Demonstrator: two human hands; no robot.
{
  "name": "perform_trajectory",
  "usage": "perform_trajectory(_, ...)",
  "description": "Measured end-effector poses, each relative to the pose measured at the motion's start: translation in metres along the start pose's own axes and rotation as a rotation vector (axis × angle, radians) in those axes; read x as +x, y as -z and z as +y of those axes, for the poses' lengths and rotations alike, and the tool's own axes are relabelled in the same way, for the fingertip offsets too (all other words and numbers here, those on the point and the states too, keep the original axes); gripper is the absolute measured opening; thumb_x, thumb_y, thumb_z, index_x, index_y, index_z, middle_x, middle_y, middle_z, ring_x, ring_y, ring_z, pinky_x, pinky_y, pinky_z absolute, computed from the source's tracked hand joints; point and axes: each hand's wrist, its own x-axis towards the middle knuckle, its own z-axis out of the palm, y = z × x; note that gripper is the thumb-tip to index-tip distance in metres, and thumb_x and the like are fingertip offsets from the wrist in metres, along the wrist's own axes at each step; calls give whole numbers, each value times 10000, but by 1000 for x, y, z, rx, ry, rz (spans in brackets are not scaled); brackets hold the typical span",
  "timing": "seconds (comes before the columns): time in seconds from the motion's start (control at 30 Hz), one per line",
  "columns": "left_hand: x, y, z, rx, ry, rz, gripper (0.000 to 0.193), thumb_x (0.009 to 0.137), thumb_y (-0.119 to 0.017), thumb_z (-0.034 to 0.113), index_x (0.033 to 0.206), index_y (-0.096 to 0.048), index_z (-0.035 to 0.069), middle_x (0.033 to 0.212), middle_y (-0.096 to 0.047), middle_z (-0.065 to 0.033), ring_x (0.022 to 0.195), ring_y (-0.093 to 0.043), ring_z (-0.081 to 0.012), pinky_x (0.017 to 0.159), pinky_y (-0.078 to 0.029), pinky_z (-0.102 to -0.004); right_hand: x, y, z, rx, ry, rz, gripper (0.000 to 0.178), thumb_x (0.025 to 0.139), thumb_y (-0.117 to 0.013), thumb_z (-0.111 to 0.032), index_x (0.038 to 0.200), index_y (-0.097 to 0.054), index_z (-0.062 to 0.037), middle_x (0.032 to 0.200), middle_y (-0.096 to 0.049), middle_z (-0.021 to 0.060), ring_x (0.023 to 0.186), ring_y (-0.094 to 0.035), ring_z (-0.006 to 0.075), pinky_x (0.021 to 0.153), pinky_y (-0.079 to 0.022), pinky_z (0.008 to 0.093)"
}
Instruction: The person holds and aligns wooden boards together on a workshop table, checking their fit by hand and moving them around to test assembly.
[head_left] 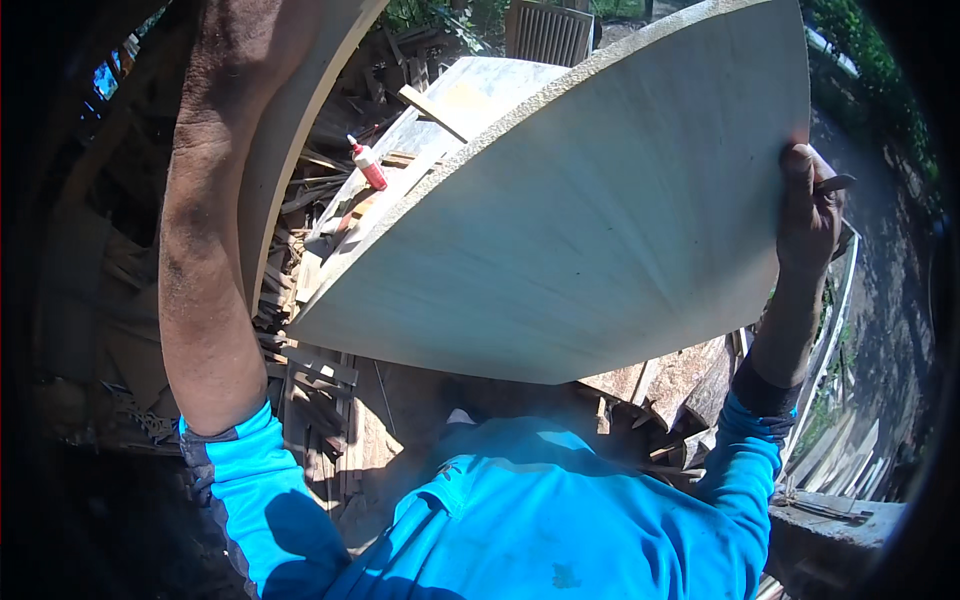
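A large pale board (560, 220) with a rough, light edge is tilted up in front of me. My right hand (808, 200) grips its right edge, thumb on the near face. A thin, dark-tipped piece sticks out beside the fingers; I cannot make out what it is. My left arm reaches up along the left side, and the back of my left hand (255, 40) is cut off by the top edge, its fingers out of sight. Beside that arm runs a second pale panel (300, 135) with a curved edge. Whether the left hand holds it is hidden.
Behind the board stands a light work surface (490, 85) with a wood strip (432, 112) and a red-and-white nozzle bottle (367, 163) on it. Scrap wood (325, 380) litters the ground below and to the left. A slatted wooden chair back (548, 33) shows at the far side.
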Motion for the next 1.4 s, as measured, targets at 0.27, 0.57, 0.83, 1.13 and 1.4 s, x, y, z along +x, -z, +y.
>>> perform_trajectory(0.27,-49,42,-143,354,283,-180,540,1070,-506,531,1073,-699,27,860,-701,-190,900,-728,-355,770,-511,-428,54,-33,27,-754,-22,-579,571,1009,-609,-545,932,-757,1,773,-706,151,699,-655,263,736,-516,393)
perform_trajectory(0.57,-245,-3,-255,258,476,-683,397,1028,-588,421,1023,-712,44,806,-685,-249,801,-704,-447,683,-519,-473,-41,-89,222,-432,-106,-1128,264,905,-698,-298,1080,-780,-118,833,-706,192,757,-674,359,702,-515,464)
perform_trajectory(0.83,-267,-21,-246,325,583,-787,345,983,-650,365,944,-719,30,803,-686,-236,769,-701,-434,648,-520,-445,-136,-155,399,-289,-130,-1140,304,905,-636,-338,1106,-777,-160,877,-712,215,826,-686,437,726,-533,509)
perform_trajectory(1.13,-218,-78,-234,678,-119,-950,420,884,-723,504,830,-656,92,687,-610,-83,641,-675,-268,577,-528,-413,-208,-174,460,-856,94,-865,179,910,-583,-281,865,-700,-153,820,-702,81,852,-704,281,696,-531,438)
perform_trajectory(1.4,-198,-102,-240,602,-247,-996,412,922,-687,537,887,-698,127,713,-621,-62,671,-673,-243,621,-531,-408,-253,-168,418,-865,-66,-848,166,962,-599,-227,1097,-631,-135,1037,-619,93,997,-646,280,771,-548,428)
